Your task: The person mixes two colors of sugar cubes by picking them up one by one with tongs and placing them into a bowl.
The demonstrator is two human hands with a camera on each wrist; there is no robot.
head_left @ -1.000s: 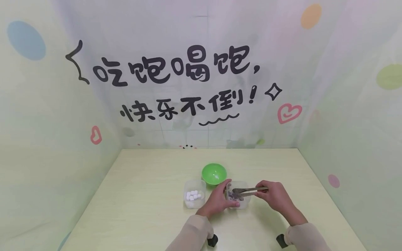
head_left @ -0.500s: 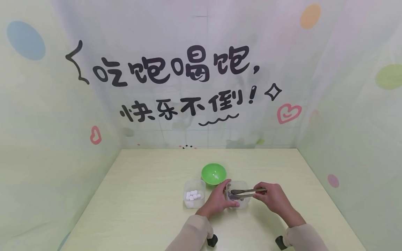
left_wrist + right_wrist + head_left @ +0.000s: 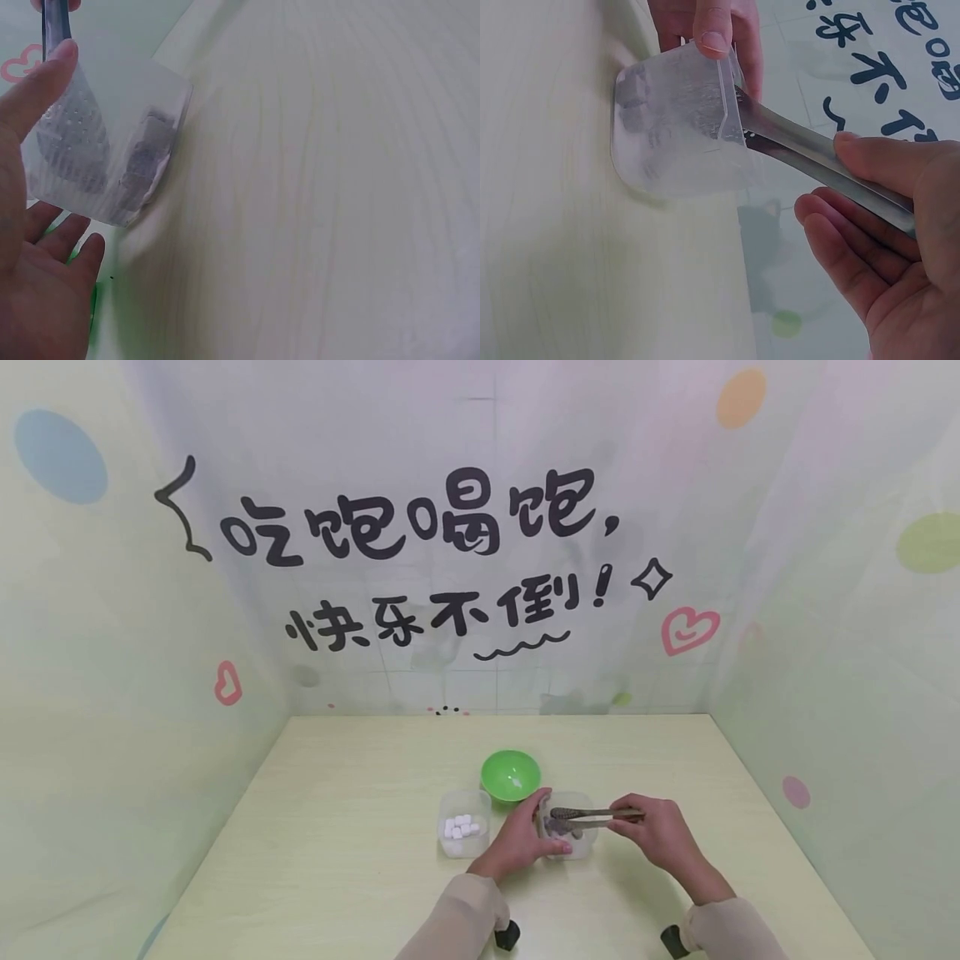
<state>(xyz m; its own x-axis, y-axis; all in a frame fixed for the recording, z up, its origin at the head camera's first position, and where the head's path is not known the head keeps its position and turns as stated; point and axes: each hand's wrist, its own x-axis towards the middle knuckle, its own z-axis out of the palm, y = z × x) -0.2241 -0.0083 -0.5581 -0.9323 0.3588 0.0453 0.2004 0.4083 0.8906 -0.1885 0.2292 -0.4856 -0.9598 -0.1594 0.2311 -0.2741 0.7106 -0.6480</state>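
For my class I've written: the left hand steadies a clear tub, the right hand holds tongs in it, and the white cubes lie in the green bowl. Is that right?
Not quite: the white cubes lie in a second clear tub, not the green bowl; the head view shows this. The rest stands.

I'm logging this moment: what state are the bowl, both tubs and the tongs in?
Glossy round green bowl: upright, open.
Left square translucent plastic tub: upright, lidless, holding white cubes.
Right square translucent plastic tub: lidless, holding grey pieces, gripped by the left hand.
Long silver metal tongs: in the right hand, ends inside the right tub; whether pinching anything is unclear.
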